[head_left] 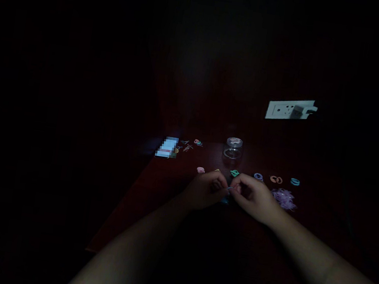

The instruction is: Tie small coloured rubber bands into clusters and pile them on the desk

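Small pale band (230,188), one, thin, bluish; head view: between the fingertips of both hands, above the dark reddish tabletop (154,189). Left hand (206,189): thumb and forefinger closed, pinching the band's near-left end. Right hand (255,199): thumb and forefinger closed on the other end. Handling, as judged: very light, soft, probably stretchy, apt to slip or snap back; best taken by its ends, between the fingertip pads. Exact material: cannot tell in this dim light. Just below the fingertips: a blue item (225,200), partly hidden. Beyond the fingers, in a row: pink rings (200,170), green looped bands (234,173), lavender rings (258,176), orange rings (276,179), teal rings (295,181); smooth, matte-looking, rounded. Right of the right fingers: loose purple heap (284,199), tangled, strip-like. Farther beyond the fingers: clear round jar (233,150), smooth, hard-looking, lidded. Beyond the left fingers: scattered coloured pieces (187,148), slender; beside them, a lit screen (167,147), flat, rectangular. Far right beyond the fingers: pale socket plate (278,110), rectangular, plug (309,110) inserted.
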`<state>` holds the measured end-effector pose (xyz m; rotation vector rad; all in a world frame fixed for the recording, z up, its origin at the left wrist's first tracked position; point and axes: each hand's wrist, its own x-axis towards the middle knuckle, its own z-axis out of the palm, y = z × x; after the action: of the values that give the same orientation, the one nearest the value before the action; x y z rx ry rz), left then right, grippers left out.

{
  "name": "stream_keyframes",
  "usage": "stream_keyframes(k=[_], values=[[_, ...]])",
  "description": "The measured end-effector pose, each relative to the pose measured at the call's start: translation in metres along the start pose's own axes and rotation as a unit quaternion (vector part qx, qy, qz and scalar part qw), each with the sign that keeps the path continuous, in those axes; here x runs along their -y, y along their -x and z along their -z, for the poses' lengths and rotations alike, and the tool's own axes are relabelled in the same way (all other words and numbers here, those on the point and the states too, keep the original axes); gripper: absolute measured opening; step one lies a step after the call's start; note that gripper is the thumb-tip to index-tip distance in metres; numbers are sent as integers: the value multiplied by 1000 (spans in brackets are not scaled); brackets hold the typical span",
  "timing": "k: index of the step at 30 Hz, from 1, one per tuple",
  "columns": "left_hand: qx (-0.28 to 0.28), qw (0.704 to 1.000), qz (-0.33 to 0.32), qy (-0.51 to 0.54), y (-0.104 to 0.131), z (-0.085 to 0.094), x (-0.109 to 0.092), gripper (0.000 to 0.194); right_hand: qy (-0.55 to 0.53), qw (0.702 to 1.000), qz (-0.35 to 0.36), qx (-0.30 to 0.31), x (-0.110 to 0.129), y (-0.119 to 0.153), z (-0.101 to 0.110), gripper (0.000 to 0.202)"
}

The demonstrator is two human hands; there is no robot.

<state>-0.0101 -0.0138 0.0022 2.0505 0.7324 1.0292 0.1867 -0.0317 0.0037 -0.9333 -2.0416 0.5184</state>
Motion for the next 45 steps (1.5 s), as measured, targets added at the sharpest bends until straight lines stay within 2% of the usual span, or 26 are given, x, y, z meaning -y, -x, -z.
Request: stream_keyframes(k=[7, 15, 22, 31, 36, 45], values=[[-12, 1000, 10, 14, -1, 0, 4, 18, 2, 1000, 11, 7, 5, 1, 2, 3], [4, 1000, 11, 12, 0, -1, 1, 23, 7, 1000, 14, -14, 0, 1, 1, 5], [33, 999, 15, 25, 1, 1, 0, 25, 23, 1000, 17, 1, 3, 0, 3, 7], [5, 1000, 26, 16, 0, -2, -2, 22, 32, 999, 40, -5, -1, 0, 2, 8], [15, 999, 22, 28, 0, 0, -4, 23, 29, 999, 30, -14, -2, 1, 1, 8], [-2, 999, 27, 26, 0, -3, 0, 17, 27, 999, 11, -11, 0, 1, 1, 10]])
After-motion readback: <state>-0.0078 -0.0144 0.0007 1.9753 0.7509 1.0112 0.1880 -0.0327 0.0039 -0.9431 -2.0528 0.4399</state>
